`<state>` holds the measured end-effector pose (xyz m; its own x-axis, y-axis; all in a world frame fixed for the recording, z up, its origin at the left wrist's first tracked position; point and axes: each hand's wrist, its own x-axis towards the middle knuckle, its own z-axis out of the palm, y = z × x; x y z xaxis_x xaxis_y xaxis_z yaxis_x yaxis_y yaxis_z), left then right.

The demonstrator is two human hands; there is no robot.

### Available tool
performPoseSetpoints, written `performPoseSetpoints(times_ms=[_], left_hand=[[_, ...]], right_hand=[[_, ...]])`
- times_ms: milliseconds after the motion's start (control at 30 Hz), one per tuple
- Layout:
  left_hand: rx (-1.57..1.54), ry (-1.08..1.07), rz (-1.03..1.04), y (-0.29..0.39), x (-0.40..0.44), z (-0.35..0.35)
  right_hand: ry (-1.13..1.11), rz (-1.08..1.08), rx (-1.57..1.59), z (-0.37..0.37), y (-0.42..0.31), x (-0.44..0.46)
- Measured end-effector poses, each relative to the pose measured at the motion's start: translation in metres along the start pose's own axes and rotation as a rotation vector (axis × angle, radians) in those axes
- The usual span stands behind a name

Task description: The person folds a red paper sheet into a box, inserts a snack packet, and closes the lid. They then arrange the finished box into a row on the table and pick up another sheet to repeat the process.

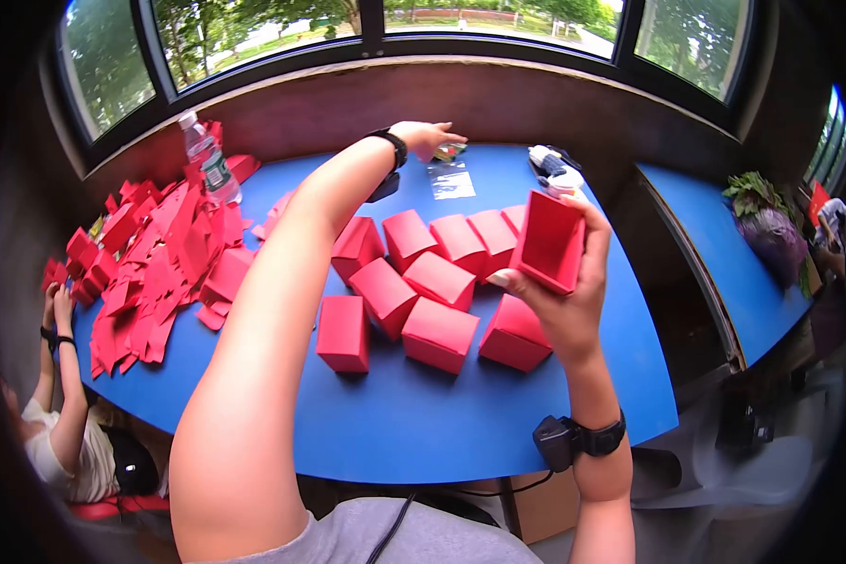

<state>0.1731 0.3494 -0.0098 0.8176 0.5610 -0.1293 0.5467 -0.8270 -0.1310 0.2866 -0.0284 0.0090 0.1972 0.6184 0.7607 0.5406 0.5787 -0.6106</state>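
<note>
In my right hand [576,315] is a red paper box [547,242], tilted with its open mouth toward me; its inside shows bare red walls. Far across the table, my left hand [423,139] stretches out with its fingers extended. Just beyond those fingertips lies a small clear packet with colourful contents [449,151]; whether they touch it I cannot tell. A clear plastic sheet or bag [452,180] lies on the table below that hand. Between my arms stand several closed red boxes [440,336] in loose rows.
The blue table [395,432] bears a heap of flat red paper pieces [164,263] at left, with a water bottle [212,164] behind it. Dark and white items [555,169] sit at the back right. At far left, another person's hands [56,305] hold red paper.
</note>
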Motion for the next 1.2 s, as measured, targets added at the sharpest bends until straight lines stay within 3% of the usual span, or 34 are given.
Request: performPoseSetpoints(times_ms=[67, 133, 267, 333, 433, 467, 600, 667, 733, 800, 900, 1000, 1033, 1133, 1200], left_hand=[[-0.007, -0.027, 0.024, 0.000, 0.004, 0.008], [-0.147, 0.061, -0.020, -0.001, 0.010, 0.011], [-0.121, 0.213, -0.026, -0.003, 0.004, 0.008], [-0.134, 0.349, 0.121, -0.012, -0.002, 0.001], [-0.729, 0.438, 0.146, 0.011, -0.058, -0.043], [-0.724, 0.504, 0.106, 0.024, -0.085, -0.058], [-1.522, 0.652, 0.156, 0.105, -0.218, -0.092], [-1.648, 0.718, 0.257, 0.147, -0.274, -0.086], [-1.519, 0.782, 0.198, 0.183, -0.309, -0.077], [-1.358, 0.883, 0.190, 0.199, -0.326, -0.065], [-0.960, 0.968, -0.132, 0.204, -0.354, -0.053], [-1.101, 0.818, -0.217, 0.203, -0.373, -0.045], [-1.208, 0.838, -0.136, 0.204, -0.375, -0.040], [-1.175, 0.718, -0.129, 0.206, -0.378, -0.036], [-1.159, 0.697, -0.147, 0.206, -0.378, -0.036]], right_hand=[[-0.021, -0.042, -0.017, 0.001, -0.004, 0.001], [-0.029, -0.031, -0.010, 0.001, -0.002, 0.001], [-0.019, -0.015, -0.014, 0.002, 0.002, -0.002], [-0.025, -0.019, -0.013, 0.003, 0.004, 0.000], [-0.018, -0.025, -0.025, 0.005, 0.003, -0.002], [-0.037, -0.015, -0.011, 0.003, 0.001, -0.001], [-0.040, -0.007, 0.031, 0.004, -0.009, -0.001], [-0.085, -0.065, -0.006, 0.020, -0.023, 0.001], [-0.135, -0.232, -0.119, 0.040, -0.039, 0.002], [-0.137, -0.257, -0.097, 0.062, -0.061, -0.004], [-0.153, -0.211, -0.072, 0.088, -0.067, -0.013], [-0.146, -0.278, -0.097, 0.100, -0.073, -0.019], [-0.160, -0.303, -0.093, 0.101, -0.075, -0.022], [-0.228, -0.491, -0.072, 0.107, -0.084, -0.028], [-0.213, -0.494, -0.080, 0.113, -0.078, -0.041]])
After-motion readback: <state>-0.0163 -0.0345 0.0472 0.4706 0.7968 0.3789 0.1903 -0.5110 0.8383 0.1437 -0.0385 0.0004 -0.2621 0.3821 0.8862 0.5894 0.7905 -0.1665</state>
